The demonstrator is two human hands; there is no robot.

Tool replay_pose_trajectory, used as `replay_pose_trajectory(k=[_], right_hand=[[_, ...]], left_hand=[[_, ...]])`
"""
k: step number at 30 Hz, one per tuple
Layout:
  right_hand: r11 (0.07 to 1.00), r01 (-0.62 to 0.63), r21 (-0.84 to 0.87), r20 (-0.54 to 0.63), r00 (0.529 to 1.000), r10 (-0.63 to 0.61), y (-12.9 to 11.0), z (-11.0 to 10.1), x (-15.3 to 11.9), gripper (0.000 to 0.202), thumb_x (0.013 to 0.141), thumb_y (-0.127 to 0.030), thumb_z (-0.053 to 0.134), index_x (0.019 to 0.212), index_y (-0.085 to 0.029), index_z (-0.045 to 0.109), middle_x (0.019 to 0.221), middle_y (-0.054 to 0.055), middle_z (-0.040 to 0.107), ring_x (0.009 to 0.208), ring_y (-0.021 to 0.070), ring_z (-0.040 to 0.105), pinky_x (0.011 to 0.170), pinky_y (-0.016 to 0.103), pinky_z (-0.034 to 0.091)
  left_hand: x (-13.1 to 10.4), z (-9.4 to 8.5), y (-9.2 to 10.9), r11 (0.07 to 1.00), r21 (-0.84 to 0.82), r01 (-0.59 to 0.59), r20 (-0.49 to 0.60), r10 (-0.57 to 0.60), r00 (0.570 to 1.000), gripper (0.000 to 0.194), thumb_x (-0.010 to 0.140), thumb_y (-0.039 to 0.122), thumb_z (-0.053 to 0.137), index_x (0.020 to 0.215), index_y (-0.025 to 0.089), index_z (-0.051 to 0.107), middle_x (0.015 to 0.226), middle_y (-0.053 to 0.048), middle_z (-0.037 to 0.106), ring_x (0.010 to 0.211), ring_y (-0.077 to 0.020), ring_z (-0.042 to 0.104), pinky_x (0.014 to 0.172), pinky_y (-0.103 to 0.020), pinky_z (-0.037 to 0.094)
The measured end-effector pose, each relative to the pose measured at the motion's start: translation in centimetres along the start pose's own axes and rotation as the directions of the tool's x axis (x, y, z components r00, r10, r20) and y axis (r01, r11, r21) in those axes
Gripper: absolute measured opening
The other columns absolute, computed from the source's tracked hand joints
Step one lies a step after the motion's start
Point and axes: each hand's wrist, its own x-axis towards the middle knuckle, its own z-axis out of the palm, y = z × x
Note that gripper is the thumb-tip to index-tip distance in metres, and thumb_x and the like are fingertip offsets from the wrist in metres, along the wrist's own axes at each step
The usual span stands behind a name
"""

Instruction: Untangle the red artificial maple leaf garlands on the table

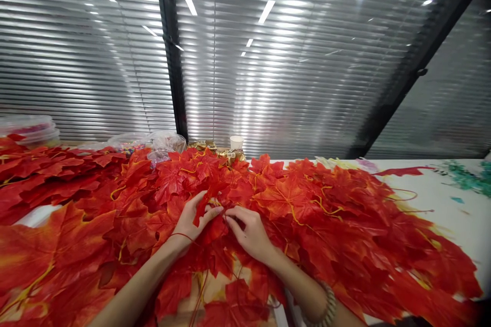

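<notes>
A wide heap of red artificial maple leaves (286,199) with yellow stems surrounds both of my hands. My left hand (192,222) is closed on a red artificial maple leaf (203,208), which stands up between thumb and fingers. A thin red cord (182,234) runs across my left wrist. Just to the right, almost touching the left thumb, my right hand (250,230) pinches what looks like thin red cord at its fingertips. The pinched part is tiny and partly hidden by the fingers. More thin cords (200,299) hang below, between my forearms.
Behind the leaves stand a white paper cup (237,142), gold wrappers (232,154), clear plastic tubs (28,130) and a container of coloured beads (130,144). Green scraps (466,176) lie on the white table (429,194) at right. Blinds behind glass (276,61) rise beyond.
</notes>
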Motion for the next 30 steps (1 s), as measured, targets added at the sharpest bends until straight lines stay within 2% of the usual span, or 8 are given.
replay_pose_trajectory(k=[3, 7, 10, 17, 21, 26, 30], right_hand=[[0.999, 0.042, -0.026, 0.019, 0.999, -0.042, 0.2, 0.1, -0.1, 0.016, 0.089, -0.018, 0.047, 0.088, -0.015, 0.062, 0.076, 0.004, 0.061, 0.068, 0.0126, 0.056, 0.065, 0.022, 0.043], [0.998, 0.047, -0.033, -0.009, 0.999, -0.048, 0.3, 0.2, -0.1, 0.017, 0.089, -0.019, 0.046, 0.087, -0.016, 0.062, 0.075, 0.004, 0.061, 0.067, 0.0125, 0.056, 0.064, 0.022, 0.044], [0.998, 0.045, -0.037, -0.025, 0.999, -0.046, 0.2, 0.2, 0.0, 0.017, 0.089, -0.020, 0.046, 0.088, -0.016, 0.062, 0.077, 0.005, 0.063, 0.068, 0.0129, 0.057, 0.065, 0.023, 0.045], [0.987, 0.109, -0.117, 0.016, 0.994, -0.108, 0.1, -0.1, -0.1, 0.020, 0.089, -0.019, 0.043, 0.091, -0.015, 0.062, 0.076, 0.006, 0.062, 0.066, 0.0137, 0.057, 0.063, 0.023, 0.045], [0.978, 0.147, -0.148, 0.014, 0.989, -0.146, 0.2, -0.1, -0.1, 0.020, 0.089, -0.016, 0.042, 0.091, -0.013, 0.063, 0.074, 0.006, 0.061, 0.065, 0.0140, 0.056, 0.060, 0.023, 0.045], [0.974, 0.165, -0.157, 0.014, 0.986, -0.165, 0.1, -0.2, 0.1, 0.021, 0.090, -0.016, 0.042, 0.092, -0.013, 0.062, 0.075, 0.006, 0.062, 0.066, 0.0139, 0.056, 0.061, 0.023, 0.045], [0.976, 0.161, -0.146, 0.022, 0.987, -0.159, 0.0, -0.2, 0.1, 0.020, 0.091, -0.019, 0.043, 0.091, -0.015, 0.063, 0.075, 0.006, 0.062, 0.067, 0.0136, 0.056, 0.062, 0.023, 0.045]], left_hand=[[0.2, -0.2, -0.2, 1.000, -0.007, -0.029, -0.025, 0.029, 0.999, 0.023, 0.069, 0.036, 0.067, 0.073, 0.016, 0.057, 0.068, 0.000, 0.059, 0.065, -0.0131, 0.055, 0.065, -0.024, 0.047], [0.4, -0.4, -0.3, 0.999, -0.024, -0.031, 0.037, 0.032, 0.999, 0.023, 0.069, 0.035, 0.068, 0.071, 0.015, 0.057, 0.068, 0.000, 0.060, 0.063, -0.0126, 0.056, 0.061, -0.022, 0.046], [0.4, -0.4, -0.5, 0.999, -0.025, -0.024, 0.021, 0.025, 0.999, 0.025, 0.071, 0.036, 0.067, 0.065, 0.015, 0.055, 0.063, 0.001, 0.057, 0.060, -0.0114, 0.053, 0.059, -0.021, 0.044], [0.5, -0.5, -0.7, 0.992, 0.095, -0.087, 0.040, 0.083, 0.996, 0.027, 0.075, 0.036, 0.062, 0.060, 0.017, 0.050, 0.063, 0.000, 0.056, 0.062, -0.0132, 0.054, 0.062, -0.023, 0.044], [0.6, -0.8, -1.1, 0.971, 0.195, -0.140, 0.050, 0.133, 0.990, 0.023, 0.078, 0.035, 0.059, 0.066, 0.017, 0.051, 0.066, -0.001, 0.058, 0.065, -0.0144, 0.055, 0.066, -0.025, 0.045], [0.7, -1.2, -1.5, 0.955, 0.255, -0.150, 0.018, 0.151, 0.988, 0.021, 0.080, 0.037, 0.057, 0.078, 0.016, 0.056, 0.071, -0.002, 0.063, 0.067, -0.0159, 0.059, 0.067, -0.026, 0.047], [0.9, -1.1, -1.2, 0.968, 0.225, -0.116, -0.063, 0.133, 0.989, 0.023, 0.078, 0.037, 0.058, 0.088, 0.017, 0.061, 0.087, -0.005, 0.068, 0.084, -0.0192, 0.063, 0.081, -0.029, 0.048]])
